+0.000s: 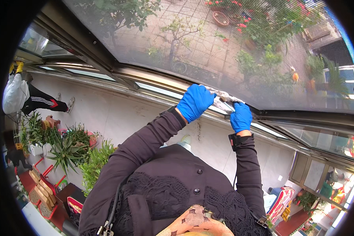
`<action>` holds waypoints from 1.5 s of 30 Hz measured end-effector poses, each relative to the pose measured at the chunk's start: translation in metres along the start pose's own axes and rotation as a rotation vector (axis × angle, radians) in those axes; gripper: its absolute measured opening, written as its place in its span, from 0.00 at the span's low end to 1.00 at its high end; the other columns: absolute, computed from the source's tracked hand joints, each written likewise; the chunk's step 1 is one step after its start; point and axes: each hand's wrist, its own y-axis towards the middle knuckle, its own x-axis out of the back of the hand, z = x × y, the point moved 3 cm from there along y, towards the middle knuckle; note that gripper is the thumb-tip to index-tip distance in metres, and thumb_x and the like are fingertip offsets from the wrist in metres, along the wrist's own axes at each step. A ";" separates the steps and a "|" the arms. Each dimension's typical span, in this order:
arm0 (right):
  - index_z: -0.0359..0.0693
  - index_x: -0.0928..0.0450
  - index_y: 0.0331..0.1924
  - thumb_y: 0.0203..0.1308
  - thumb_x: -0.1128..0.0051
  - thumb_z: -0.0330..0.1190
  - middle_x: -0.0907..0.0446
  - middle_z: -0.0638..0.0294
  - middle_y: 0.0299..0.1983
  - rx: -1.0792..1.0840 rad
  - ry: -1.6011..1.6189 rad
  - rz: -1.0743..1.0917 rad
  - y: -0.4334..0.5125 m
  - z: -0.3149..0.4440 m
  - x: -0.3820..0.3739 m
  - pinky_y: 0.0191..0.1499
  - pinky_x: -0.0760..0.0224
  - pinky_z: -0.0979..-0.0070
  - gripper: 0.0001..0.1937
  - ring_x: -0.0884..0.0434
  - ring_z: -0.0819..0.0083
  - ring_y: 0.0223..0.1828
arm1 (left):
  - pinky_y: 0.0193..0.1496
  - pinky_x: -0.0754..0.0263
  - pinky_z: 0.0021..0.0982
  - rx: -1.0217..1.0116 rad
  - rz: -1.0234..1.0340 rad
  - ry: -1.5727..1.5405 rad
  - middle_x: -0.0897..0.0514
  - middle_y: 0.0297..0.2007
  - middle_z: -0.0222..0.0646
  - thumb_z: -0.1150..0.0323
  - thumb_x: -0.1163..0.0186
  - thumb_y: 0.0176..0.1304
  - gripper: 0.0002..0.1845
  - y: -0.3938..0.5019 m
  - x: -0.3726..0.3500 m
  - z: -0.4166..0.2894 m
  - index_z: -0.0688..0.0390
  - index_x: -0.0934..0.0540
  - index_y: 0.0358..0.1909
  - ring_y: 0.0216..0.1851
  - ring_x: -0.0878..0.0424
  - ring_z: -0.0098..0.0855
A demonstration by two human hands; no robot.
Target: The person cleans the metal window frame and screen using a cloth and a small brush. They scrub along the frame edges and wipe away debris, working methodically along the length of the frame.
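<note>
Both of my hands wear blue gloves and meet at the bottom rail of a metal-framed window screen (pixel 180 44). My left hand (pixel 196 102) grips one end of a crumpled, stained whitish cloth (pixel 221 96). The cloth's other end is in my right hand (pixel 241 117), beside the lower right corner of the mesh. A thin pale edge or strip shows in the cloth between my hands; I cannot tell what it is. The metal window frame (pixel 162 79) runs under the cloth, partly hidden by my hands.
Another person (pixel 17 91) in yellow gloves stands at the window, far left. Potted plants (pixel 67 144) stand on the floor at the left, near red-framed chairs (pixel 47 177). A metal cabinet or frame (pixel 308 174) and a patterned red item (pixel 280 200) are at the right.
</note>
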 end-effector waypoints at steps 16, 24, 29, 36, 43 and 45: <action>0.40 0.18 0.49 0.55 0.48 0.27 0.15 0.51 0.48 0.211 0.218 -0.055 0.026 0.121 -0.010 0.55 0.22 0.56 0.17 0.17 0.48 0.51 | 0.40 0.27 0.44 0.230 0.049 0.055 0.18 0.34 0.35 0.66 0.31 0.55 0.14 -0.064 0.060 0.104 0.55 0.15 0.44 0.37 0.20 0.44; 0.42 0.17 0.53 0.54 0.49 0.26 0.14 0.51 0.50 0.229 0.254 -0.022 0.028 0.113 -0.014 0.55 0.21 0.56 0.21 0.17 0.48 0.52 | 0.49 0.24 0.44 0.347 0.201 0.124 0.16 0.35 0.47 0.30 0.41 0.63 0.39 -0.057 0.048 0.098 0.65 0.17 0.42 0.41 0.18 0.49; 0.41 0.18 0.55 0.55 0.48 0.27 0.15 0.51 0.51 0.286 0.268 -0.008 0.031 0.113 -0.021 0.57 0.22 0.55 0.22 0.18 0.47 0.54 | 0.42 0.26 0.46 0.315 0.199 -0.129 0.19 0.29 0.47 0.33 0.36 0.60 0.33 -0.048 0.025 0.079 0.60 0.21 0.31 0.35 0.19 0.50; 0.43 0.19 0.57 0.62 0.41 0.32 0.16 0.50 0.53 0.241 0.456 0.053 0.033 0.097 -0.041 0.57 0.25 0.54 0.19 0.19 0.47 0.53 | 0.48 0.29 0.46 0.320 0.183 -0.251 0.17 0.35 0.44 0.56 0.35 0.55 0.15 -0.034 -0.010 0.030 0.57 0.17 0.36 0.42 0.20 0.46; 0.40 0.18 0.58 0.64 0.43 0.30 0.15 0.46 0.51 0.115 0.823 0.126 0.042 0.099 -0.046 0.56 0.25 0.58 0.18 0.18 0.46 0.53 | 0.49 0.25 0.47 0.414 0.155 -0.341 0.16 0.39 0.46 0.61 0.33 0.55 0.18 -0.029 -0.012 0.032 0.59 0.18 0.45 0.44 0.18 0.50; 0.39 0.19 0.60 0.64 0.44 0.29 0.15 0.45 0.50 0.033 0.881 0.181 0.035 0.104 -0.036 0.55 0.24 0.58 0.19 0.17 0.45 0.52 | 0.49 0.25 0.48 0.492 0.047 -0.443 0.16 0.39 0.47 0.61 0.32 0.55 0.18 -0.029 0.002 0.034 0.60 0.18 0.45 0.43 0.18 0.51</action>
